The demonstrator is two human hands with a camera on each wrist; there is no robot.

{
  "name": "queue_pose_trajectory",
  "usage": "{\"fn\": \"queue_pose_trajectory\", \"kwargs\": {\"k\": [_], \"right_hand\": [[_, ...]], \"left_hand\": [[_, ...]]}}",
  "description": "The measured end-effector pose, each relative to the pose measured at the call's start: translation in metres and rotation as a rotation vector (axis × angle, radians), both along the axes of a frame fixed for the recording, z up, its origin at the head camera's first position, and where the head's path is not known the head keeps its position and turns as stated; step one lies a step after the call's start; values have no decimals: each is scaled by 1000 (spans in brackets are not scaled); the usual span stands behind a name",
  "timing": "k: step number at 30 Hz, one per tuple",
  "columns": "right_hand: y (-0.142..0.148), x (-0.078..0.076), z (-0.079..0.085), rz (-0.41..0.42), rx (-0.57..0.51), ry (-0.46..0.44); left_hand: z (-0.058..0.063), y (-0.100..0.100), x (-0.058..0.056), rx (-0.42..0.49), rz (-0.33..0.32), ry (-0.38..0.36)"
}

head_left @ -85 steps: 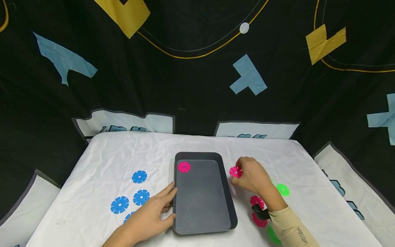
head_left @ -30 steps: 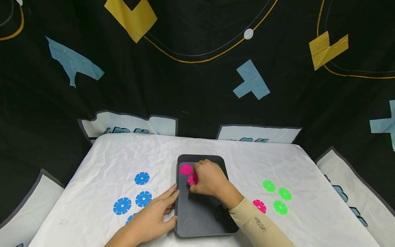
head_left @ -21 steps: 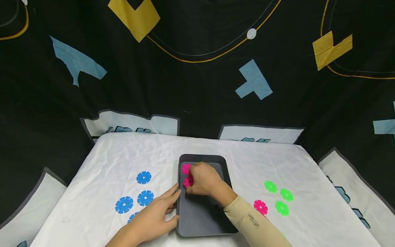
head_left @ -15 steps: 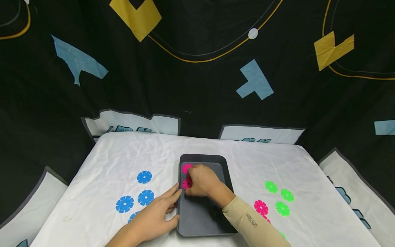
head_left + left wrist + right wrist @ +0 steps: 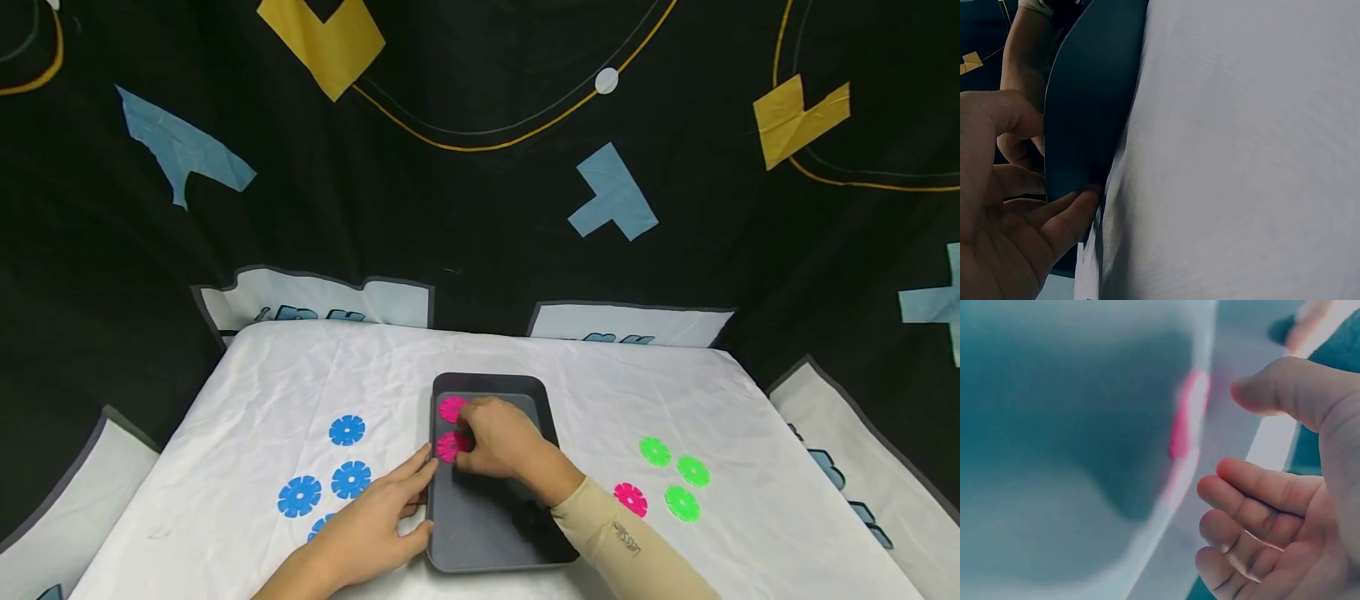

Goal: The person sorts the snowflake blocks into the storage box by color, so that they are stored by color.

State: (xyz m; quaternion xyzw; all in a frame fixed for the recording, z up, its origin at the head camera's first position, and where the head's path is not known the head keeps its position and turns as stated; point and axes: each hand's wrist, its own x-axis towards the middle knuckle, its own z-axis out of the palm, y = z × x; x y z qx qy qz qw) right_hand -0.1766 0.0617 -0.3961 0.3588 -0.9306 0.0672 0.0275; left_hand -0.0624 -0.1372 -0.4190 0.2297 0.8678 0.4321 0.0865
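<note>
Left hand (image 5: 378,523): fingers spread against the tray (image 5: 483,533), probably steadying it.
Right hand (image 5: 501,438): thumb and fingers parted beside the nearer pink disc (image 5: 448,447), pinching nothing.
Pink discs (image 5: 451,408): 2 inside, seemingly lined up by the left wall.

Dark grey tray (image 5: 498,533) — pink discs (image 5: 448,447) inside at 10 and 11 o'clock. 4 blue discs (image 5: 350,480) at its 9; 3 green discs (image 5: 682,504) and 1 lone pink disc (image 5: 630,500) near 3. White cloth (image 5: 247,400), beige sleeve (image 5: 660,567) — black backdrop (image 5: 450,225).
</note>
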Motion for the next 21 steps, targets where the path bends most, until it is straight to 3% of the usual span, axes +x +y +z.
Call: {"fn": "queue_pose_trajectory", "kwargs": {"k": [8,21], "right_hand": [[23,14,15,-8,-51,-17],[66,33,31,-44,-193,-24]], "left_hand": [[0,1,-1,-54,32,-13],[0,0,1,-41,32,-1]]}}
